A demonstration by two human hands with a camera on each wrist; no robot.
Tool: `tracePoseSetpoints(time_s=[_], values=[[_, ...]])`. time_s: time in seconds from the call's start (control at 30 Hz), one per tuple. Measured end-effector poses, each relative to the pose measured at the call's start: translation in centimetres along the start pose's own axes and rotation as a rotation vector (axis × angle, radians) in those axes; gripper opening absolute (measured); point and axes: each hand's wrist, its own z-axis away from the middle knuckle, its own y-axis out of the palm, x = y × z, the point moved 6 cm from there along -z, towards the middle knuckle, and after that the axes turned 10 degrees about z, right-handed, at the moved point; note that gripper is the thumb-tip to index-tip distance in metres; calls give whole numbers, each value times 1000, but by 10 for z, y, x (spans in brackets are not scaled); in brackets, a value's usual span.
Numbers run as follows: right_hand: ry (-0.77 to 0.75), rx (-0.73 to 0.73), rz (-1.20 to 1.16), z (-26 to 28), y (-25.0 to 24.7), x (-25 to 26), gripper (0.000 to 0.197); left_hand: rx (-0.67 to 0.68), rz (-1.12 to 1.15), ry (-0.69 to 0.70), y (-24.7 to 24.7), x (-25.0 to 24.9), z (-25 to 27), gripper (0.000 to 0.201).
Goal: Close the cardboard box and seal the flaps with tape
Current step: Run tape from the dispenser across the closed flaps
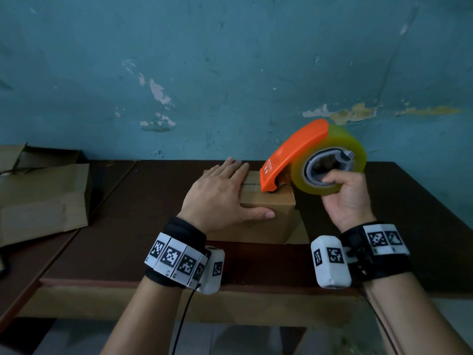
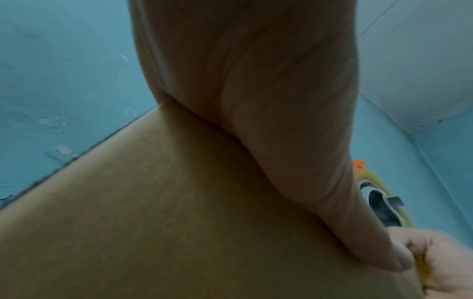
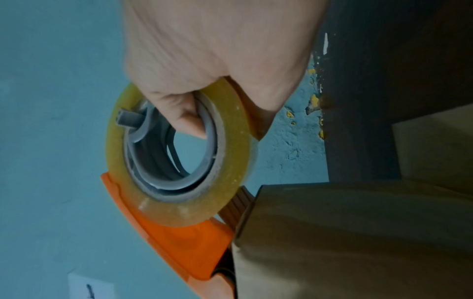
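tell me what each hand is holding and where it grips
The right hand grips the tape dispenser through the roll's core. The left hand holds nothing; it presses flat on the cardboard box.

You have one closed cardboard box (image 1: 266,201) at the middle of the table (image 1: 143,201), and one orange tape dispenser (image 1: 289,155) at its 3 o'clock edge, carrying one roll of clear yellowish tape (image 1: 340,147). Two hands are in play: your left hand (image 1: 220,196) laid flat on the box, your right hand (image 1: 345,198) with fingers (image 1: 330,178) hooked through the roll's core. Each wrist wears one band of black-and-white markers, two in all. At 9 o'clock you have flattened cardboard pieces (image 1: 43,196); at least two, the exact count is unclear.
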Motion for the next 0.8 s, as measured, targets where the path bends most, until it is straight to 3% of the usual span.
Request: tracePoseSetpoints(time_s=[0.4, 0.8], values=[[-73, 4, 153, -2, 0, 9, 48, 40, 7, 14, -3, -6, -1, 122], [-74, 3, 145, -3, -3, 6, 45, -3, 30, 16, 11, -29, -9, 138]])
